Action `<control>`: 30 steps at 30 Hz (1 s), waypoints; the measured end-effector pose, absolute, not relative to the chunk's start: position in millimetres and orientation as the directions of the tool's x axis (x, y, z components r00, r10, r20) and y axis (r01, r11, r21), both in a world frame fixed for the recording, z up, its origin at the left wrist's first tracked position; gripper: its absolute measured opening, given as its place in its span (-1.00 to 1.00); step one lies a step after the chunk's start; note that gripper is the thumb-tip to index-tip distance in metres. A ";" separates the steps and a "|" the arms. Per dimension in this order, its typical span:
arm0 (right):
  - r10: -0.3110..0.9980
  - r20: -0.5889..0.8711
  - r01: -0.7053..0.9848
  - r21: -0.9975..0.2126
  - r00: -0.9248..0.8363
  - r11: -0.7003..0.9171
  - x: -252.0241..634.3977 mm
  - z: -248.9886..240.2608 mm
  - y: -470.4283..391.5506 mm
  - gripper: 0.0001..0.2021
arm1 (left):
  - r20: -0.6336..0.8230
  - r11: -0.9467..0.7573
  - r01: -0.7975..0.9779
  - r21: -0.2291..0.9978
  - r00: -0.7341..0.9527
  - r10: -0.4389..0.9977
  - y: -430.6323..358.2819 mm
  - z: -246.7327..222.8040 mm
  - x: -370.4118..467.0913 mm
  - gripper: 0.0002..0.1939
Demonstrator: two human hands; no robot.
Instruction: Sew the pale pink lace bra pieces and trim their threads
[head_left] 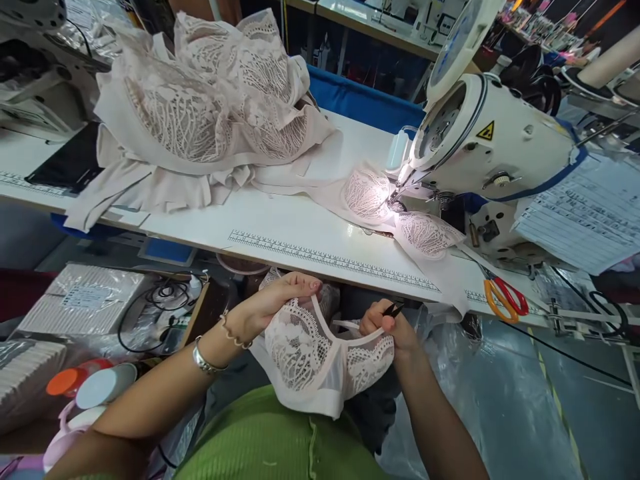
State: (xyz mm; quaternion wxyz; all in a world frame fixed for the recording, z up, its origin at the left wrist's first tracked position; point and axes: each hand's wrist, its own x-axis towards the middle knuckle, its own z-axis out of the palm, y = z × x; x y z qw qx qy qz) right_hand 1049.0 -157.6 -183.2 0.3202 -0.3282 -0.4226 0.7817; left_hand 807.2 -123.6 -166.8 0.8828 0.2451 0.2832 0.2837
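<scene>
A pale pink lace bra (300, 347) hangs above the lap, stretched between both hands. My left hand (293, 291) pinches its upper edge at the left cup. My right hand (385, 325) grips the right cup's strap end and also holds small black snips (393, 310), whose tips point up. Another lace bra (425, 233) lies under the needle of the lit sewing machine (500, 140). To the upper left, a large pile of similar bras (190, 120) covers part of the white table (280, 227).
Orange and red-handled scissors (503, 300) lie at the table's front edge on the right. Written papers (585, 207) hang by the machine. At the lower left are a box of packets (85, 300), cables, and a white-lidded cup (106, 385). A second machine (45, 100) stands upper left.
</scene>
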 end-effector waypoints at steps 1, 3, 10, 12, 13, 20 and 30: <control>0.780 -0.241 -0.212 -0.878 -0.578 -0.429 1050.3 -183.0 -157.7 -0.24 | -0.361 0.720 -0.366 0.590 0.678 0.641 -123.2 -166.7 807.2 -0.51; 0.781 -0.231 -0.188 -0.895 -0.581 -0.404 1053.3 -179.5 -156.8 -0.23 | -0.359 0.716 -0.378 0.587 0.671 0.649 -122.5 -165.7 807.2 -0.52; 0.760 -0.156 0.178 -0.983 -0.631 -0.053 1052.3 -145.0 -148.5 -0.38 | -0.305 0.697 -0.317 0.644 0.729 0.613 -119.4 -149.1 820.3 -0.50; 0.701 -0.060 0.274 -0.941 -0.711 0.197 1047.5 -135.0 -148.5 -0.54 | -0.314 0.686 -0.257 0.681 0.744 0.590 -114.1 -144.0 826.9 -0.47; 0.658 0.003 0.250 -0.924 -0.753 0.290 1046.2 -130.1 -148.7 -0.63 | -0.318 0.663 -0.226 0.714 0.739 0.594 -110.1 -141.0 829.3 -0.46; 0.708 0.238 -0.076 -0.964 -0.665 0.253 1065.1 -93.1 -165.6 -0.65 | 0.307 -0.367 0.095 0.925 0.378 0.873 -106.9 -98.7 821.2 -0.90; 0.974 0.133 0.310 -0.932 -0.185 0.186 1040.2 -116.0 -189.9 -0.87 | 0.475 -0.677 0.335 0.656 0.513 0.715 -159.9 -137.8 847.5 -0.87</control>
